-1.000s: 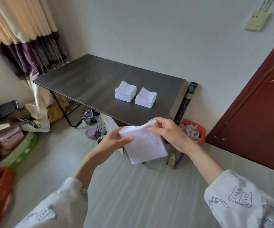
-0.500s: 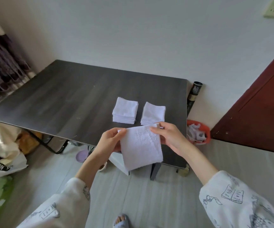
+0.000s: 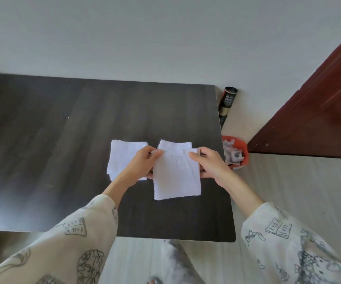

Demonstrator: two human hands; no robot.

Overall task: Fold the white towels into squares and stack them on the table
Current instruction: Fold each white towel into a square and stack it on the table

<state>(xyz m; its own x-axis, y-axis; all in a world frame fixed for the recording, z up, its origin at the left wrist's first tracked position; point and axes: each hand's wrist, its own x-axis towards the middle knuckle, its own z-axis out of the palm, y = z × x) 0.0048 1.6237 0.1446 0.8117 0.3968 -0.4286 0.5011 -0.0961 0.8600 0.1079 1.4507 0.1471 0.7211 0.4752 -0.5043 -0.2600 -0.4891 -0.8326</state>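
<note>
Both hands, left [image 3: 138, 166] and right [image 3: 210, 163], pinched a folded towel's [image 3: 176, 177] top corners; placing step. Next, lower it, probably onto the three-o'clock stack [image 3: 174, 144].

Soft, even daylight fills the room. A pale sheen lies on the table [image 3: 42, 140] along its left side, brightest at the near left corner. Shadows are faint and diffuse. The wide lens bends the door [image 3: 319, 109] and stretches the sleeves [image 3: 288, 242] near the bottom corners. The whole view is slightly soft, and the near edge blurs most.
</note>
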